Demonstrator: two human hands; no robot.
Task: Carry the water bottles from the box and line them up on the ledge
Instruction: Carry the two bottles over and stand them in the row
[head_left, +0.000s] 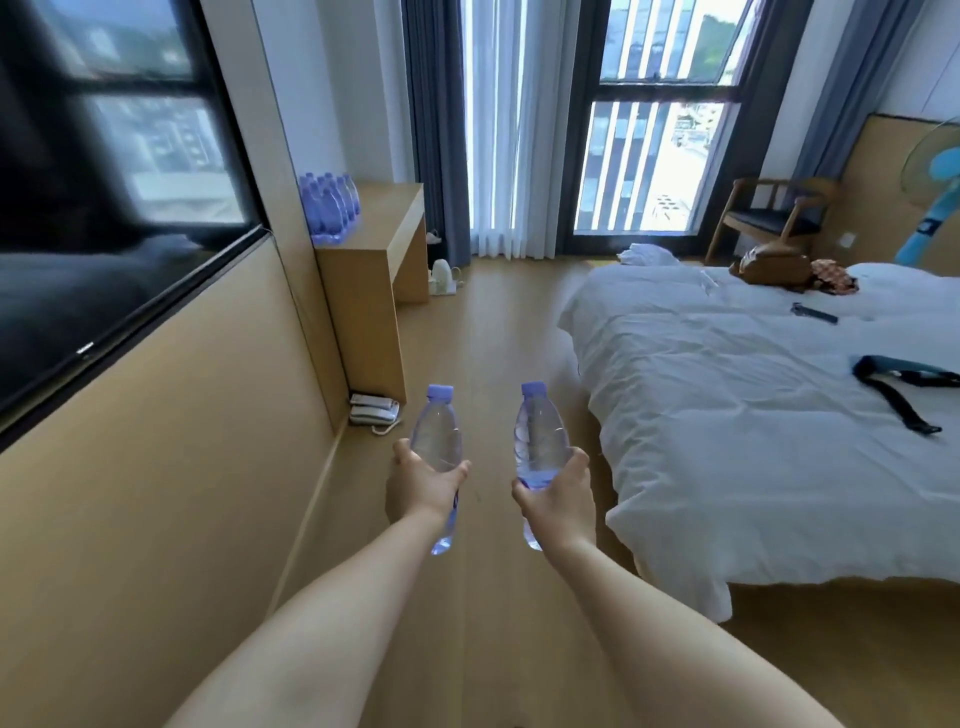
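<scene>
L hand (423, 480) wrapped round a water bottle (437, 441), thumb on one side, fingers curled on the other; grip sits at mid-body, cap pointing away from the person, base poking out below the wrist. R hand (558, 493) same deal: fingers and thumb curled round a second bottle (537, 441), cap fwd, base visible under the palm. Both arms stretched out front, hands near each other but apart, held over the wood floor (498, 332).

Ahead and to the left, a wooden desk (389, 223) against the wall carries a cluster of bottles (330, 208) w/ purple caps, packed close at its wall-side edge; exact count can't be read. Phone (374, 408) on floor at the desk's near end. Kettle (444, 275) on floor under the desk's far end. TV (104, 208) on left wall. Bed (753, 415) w/ white duvet on the right, black strap (898, 384) lying on it. Chair (774, 218) by the window.
</scene>
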